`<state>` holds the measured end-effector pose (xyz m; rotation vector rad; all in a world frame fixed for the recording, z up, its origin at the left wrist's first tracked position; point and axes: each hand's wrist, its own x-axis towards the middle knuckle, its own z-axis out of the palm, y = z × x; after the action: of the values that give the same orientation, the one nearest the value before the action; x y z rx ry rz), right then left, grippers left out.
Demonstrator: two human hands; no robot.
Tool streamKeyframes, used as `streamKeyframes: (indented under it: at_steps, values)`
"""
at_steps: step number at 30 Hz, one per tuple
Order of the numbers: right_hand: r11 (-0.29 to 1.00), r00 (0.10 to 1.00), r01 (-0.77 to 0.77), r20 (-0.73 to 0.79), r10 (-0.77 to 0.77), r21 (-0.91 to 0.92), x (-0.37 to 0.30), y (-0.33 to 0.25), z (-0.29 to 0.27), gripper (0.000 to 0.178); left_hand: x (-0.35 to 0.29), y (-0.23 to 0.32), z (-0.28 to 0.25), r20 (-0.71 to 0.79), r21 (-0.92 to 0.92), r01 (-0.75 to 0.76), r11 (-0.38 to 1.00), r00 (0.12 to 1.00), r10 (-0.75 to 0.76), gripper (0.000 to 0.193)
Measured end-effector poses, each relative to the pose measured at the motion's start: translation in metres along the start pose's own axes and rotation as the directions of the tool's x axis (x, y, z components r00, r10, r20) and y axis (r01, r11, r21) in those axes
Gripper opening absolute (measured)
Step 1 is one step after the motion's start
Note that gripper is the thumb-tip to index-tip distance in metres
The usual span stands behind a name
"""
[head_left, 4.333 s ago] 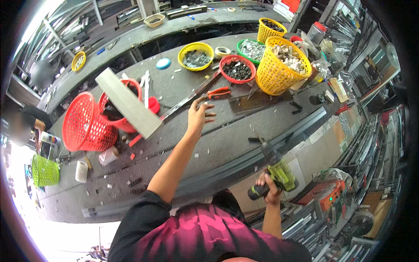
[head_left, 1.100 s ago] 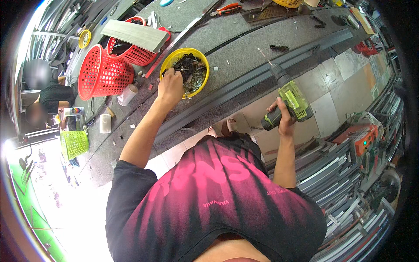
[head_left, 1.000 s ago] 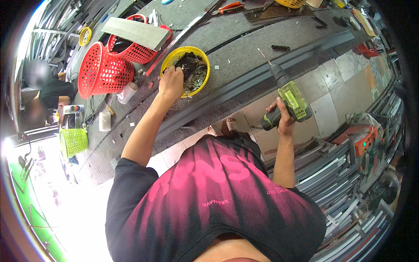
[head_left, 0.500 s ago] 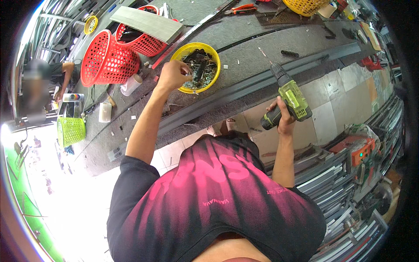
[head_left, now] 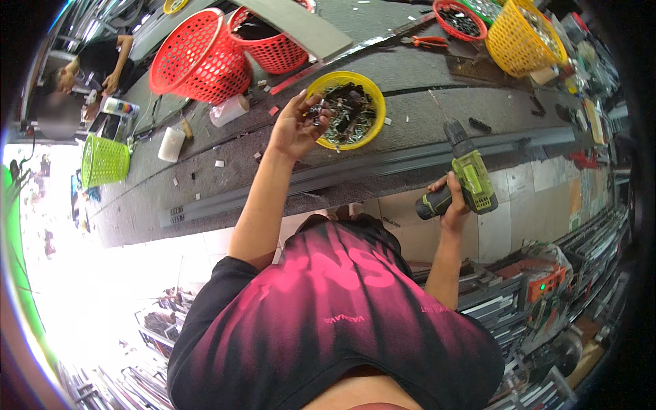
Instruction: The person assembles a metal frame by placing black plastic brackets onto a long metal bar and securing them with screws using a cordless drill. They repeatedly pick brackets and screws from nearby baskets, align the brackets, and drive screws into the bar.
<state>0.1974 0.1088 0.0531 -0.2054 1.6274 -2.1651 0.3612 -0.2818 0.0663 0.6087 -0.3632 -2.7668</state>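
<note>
At the near side, the person's right hand [head_left: 456, 207] has its fingers wrapped around the grip of a green and black cordless drill [head_left: 473, 179], whose bit points to the far left. A long dark metal profile [head_left: 410, 161] lies along the near edge of the workbench [head_left: 239, 184]. Farther in, to the left, the left hand [head_left: 298, 130] is at the left rim of a yellow bowl [head_left: 381, 102] of small metal pieces; its fingers are half curled and somewhat apart, and whether they hold a piece cannot be told. Beyond, on the far left, stands a red basket [head_left: 205, 58]. Orange-handled pliers [head_left: 427, 42] lie on the far right, with a yellow basket [head_left: 523, 41] to their right.
</note>
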Motion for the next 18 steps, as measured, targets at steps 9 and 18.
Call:
streamKeyframes:
  at_steps: [9,18]
  values:
    - [0.98,0.999,0.031,0.05,-0.022,-0.198,0.01,0.011,0.036,0.039,0.033,-0.02,0.026,-0.139,-0.035,-0.004,0.999,0.99,-0.001,0.039]
    - [0.999,0.962,0.0,0.272,0.014,-0.052,-0.037,0.011,0.113,0.025,-0.103,0.045,-0.038,0.015,0.998,0.025,-0.062,0.828,0.561,0.043]
